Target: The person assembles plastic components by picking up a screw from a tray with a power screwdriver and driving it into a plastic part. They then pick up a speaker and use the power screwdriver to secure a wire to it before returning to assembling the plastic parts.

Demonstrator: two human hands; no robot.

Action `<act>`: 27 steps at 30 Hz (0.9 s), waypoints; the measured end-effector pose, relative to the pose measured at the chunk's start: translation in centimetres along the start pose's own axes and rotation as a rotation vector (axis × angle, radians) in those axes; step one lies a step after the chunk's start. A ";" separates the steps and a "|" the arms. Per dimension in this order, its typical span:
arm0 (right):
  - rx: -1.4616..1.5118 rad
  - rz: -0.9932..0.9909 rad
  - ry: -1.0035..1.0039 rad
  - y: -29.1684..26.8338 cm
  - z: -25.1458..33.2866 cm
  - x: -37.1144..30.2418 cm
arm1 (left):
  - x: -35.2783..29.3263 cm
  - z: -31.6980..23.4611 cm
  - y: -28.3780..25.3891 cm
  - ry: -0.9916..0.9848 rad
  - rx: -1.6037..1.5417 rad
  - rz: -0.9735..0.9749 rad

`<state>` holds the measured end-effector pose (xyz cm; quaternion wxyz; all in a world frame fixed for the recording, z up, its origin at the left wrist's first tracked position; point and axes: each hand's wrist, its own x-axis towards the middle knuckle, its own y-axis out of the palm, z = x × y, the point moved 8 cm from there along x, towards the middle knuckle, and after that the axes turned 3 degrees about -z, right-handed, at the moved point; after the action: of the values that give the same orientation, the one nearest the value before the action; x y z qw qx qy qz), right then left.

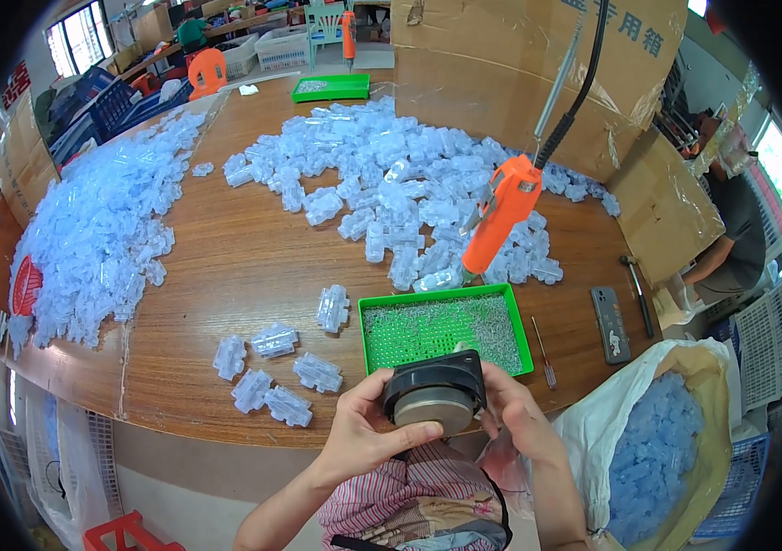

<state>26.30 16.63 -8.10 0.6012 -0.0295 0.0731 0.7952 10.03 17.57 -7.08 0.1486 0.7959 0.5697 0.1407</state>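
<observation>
Both of my hands hold a round black part with a grey metal disc face [434, 397] just above the table's near edge. My left hand [365, 432] grips its left side, thumb across the disc. My right hand [515, 415] holds its right side. Right behind it lies a green tray [446, 296] full of small screws. An orange electric screwdriver [501, 213] hangs on a black cable over the tray's far edge, touched by neither hand.
Clear blue-white plastic parts lie in a big pile [409, 184] mid-table, another heap [106, 239] at the left, and several loose ones [267, 372] near me. A phone [610, 323], small screwdriver [543, 352] and hammer [637, 292] lie right. A bag of blue parts [653, 459] and cardboard boxes [520, 64] stand right. A person [731, 239] sits beyond.
</observation>
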 end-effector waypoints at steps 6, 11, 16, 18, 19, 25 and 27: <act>0.238 0.043 0.017 2.9 -0.5 -0.5 | 0.3 -0.1 0.5 -0.040 0.089 -0.033; 0.384 0.033 0.140 3.3 -1.8 -0.4 | 0.3 0.4 -0.3 -0.059 0.130 -0.044; 0.653 0.032 0.141 2.7 -3.8 -0.5 | 0.2 0.6 -0.2 -0.338 0.066 0.011; 0.733 0.035 0.151 2.5 -4.3 -0.6 | 0.4 0.7 0.2 -0.349 0.070 0.019; 0.763 0.027 0.164 2.3 -4.5 -0.7 | 0.6 0.8 0.5 -0.358 0.074 0.028; 0.599 -0.033 0.242 2.0 -4.1 -0.7 | 0.7 -0.6 -0.9 -0.047 0.642 -0.140; 0.424 0.002 0.226 1.9 -1.7 -0.6 | 1.3 0.7 -3.0 -0.065 0.543 -0.125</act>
<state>24.57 15.24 -9.57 0.5811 0.0087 0.3051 0.7544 8.15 19.68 -8.82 -0.0434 0.7740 0.6295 -0.0521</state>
